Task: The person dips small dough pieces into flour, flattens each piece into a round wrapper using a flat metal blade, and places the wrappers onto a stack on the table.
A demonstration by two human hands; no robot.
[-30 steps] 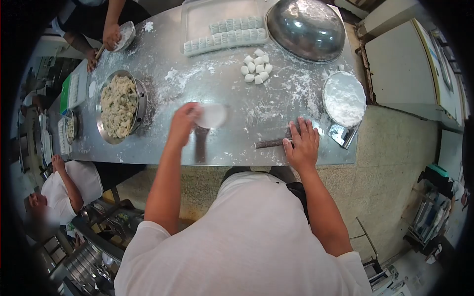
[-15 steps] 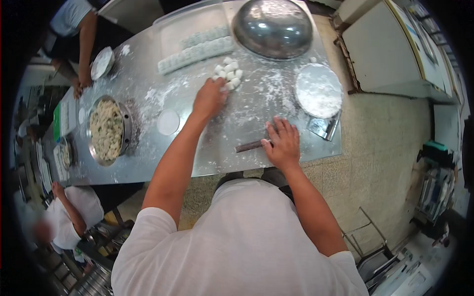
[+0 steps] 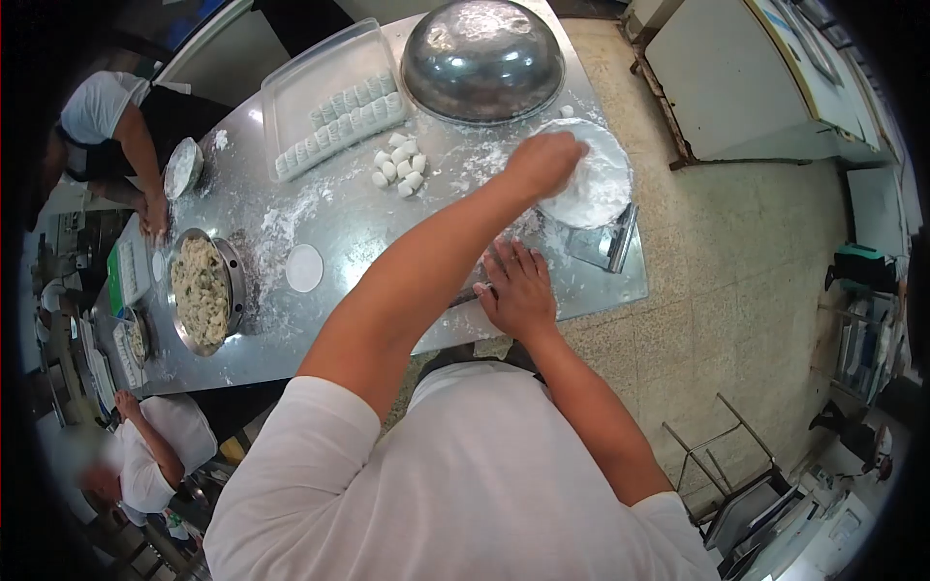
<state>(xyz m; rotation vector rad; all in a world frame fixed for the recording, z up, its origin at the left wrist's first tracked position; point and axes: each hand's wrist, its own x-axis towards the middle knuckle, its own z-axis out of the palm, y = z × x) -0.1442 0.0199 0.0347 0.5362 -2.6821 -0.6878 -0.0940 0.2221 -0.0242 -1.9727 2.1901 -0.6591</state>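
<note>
My left hand (image 3: 548, 165) is over the near-left part of a round container of white flour (image 3: 603, 190), its fingers curled closed; what they pinch, if anything, is hidden. My right hand (image 3: 521, 290) lies flat on the metal table with its fingers spread. Its thumb is by the end of a short dark rolling pin (image 3: 467, 297), which my left forearm partly covers. A metal dough scraper (image 3: 621, 242) sits just below the flour container. Several small white dough pieces (image 3: 399, 165) are grouped beyond my left forearm.
A clear plastic tray (image 3: 273, 107) holds rows of dough pieces. An upturned metal bowl (image 3: 481, 68) stands at the back. A bowl of filling (image 3: 201, 295) and a white disc (image 3: 304, 268) are at left. Two co-workers (image 3: 107, 107) (image 3: 165, 445) are along the left side.
My left hand has left the loose dough pieces and crossed right to the flour container. My right hand keeps its place near the rolling pin. The view has shifted slightly.
</note>
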